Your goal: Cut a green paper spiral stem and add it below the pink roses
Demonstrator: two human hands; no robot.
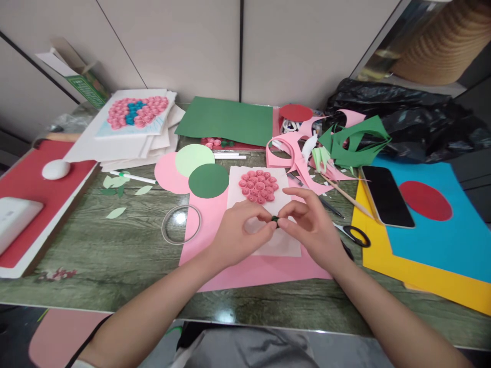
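Between the fingertips of both hands is a small dark green paper roll (275,220). My left hand (245,227) pinches it from the left. From the right, my right hand (309,222) grips it between thumb and index finger, its other fingers loosely curled. Both hands hover over a white sheet (291,246), which lies on a larger pink sheet (226,271). Just beyond the fingers, a cluster of pink rolled-paper roses (259,186) sits on the white sheet.
Left of the pink sheet are a tape roll (181,225), a dark green circle (208,181) and leaf cutouts (116,212). Scissors (356,236), a phone (387,197) and blue paper (441,250) lie right. Behind are a green sheet (230,120) and paper scraps (295,153).
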